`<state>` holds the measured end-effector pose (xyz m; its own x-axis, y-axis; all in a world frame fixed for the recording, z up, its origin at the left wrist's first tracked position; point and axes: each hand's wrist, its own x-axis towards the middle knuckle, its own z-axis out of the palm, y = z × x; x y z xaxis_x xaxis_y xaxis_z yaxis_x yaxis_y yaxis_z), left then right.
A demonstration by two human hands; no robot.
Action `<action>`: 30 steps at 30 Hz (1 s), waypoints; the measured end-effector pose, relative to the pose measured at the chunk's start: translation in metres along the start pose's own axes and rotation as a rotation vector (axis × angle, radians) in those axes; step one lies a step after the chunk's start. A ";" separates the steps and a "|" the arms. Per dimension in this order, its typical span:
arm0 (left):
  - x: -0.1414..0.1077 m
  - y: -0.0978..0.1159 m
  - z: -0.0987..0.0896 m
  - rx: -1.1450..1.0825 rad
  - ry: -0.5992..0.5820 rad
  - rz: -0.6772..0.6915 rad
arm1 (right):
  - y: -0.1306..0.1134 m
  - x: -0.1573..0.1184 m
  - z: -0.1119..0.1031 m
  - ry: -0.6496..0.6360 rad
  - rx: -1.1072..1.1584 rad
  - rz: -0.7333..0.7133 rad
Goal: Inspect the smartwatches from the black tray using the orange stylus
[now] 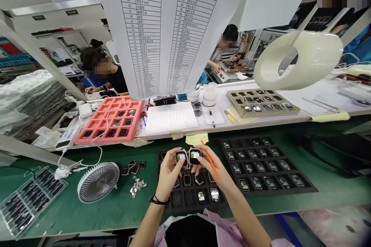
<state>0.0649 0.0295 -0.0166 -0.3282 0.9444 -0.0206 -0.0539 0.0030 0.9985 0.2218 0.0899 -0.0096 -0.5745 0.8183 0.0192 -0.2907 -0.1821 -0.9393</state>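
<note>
My left hand (169, 170) is closed on a square watch (181, 157) with a lit screen, its thumb on the glass. Close beside it, my right hand (213, 166) grips a second lit watch (195, 155) and also holds an orange stick (210, 161) that slants across the fingers. Both watches are raised over a black foam tray (189, 198) that bears more watches and frames, some partly hidden by my hands and forearms. Two watches in its front row, one with a green and white screen (201, 196), lie to the right of centre.
A second black tray (304, 191) of watches lies at right. On the left are a small fan (98, 182), metal pieces (137, 186) and a clear tray (17, 231). The shelf bears a pink tray (140, 110) and a beige tray (294, 112). Two people sit beyond.
</note>
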 end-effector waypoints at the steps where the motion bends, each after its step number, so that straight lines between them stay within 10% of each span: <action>1: 0.000 0.001 0.000 0.009 0.004 0.003 | -0.001 -0.001 0.001 0.003 0.001 0.000; 30: -0.012 0.016 -0.012 -0.123 -0.054 -0.074 | -0.010 -0.008 -0.007 -0.038 0.016 0.013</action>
<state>0.0569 0.0143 -0.0009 -0.2675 0.9595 -0.0879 -0.1927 0.0362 0.9806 0.2349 0.0889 -0.0029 -0.6067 0.7946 0.0204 -0.2953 -0.2015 -0.9339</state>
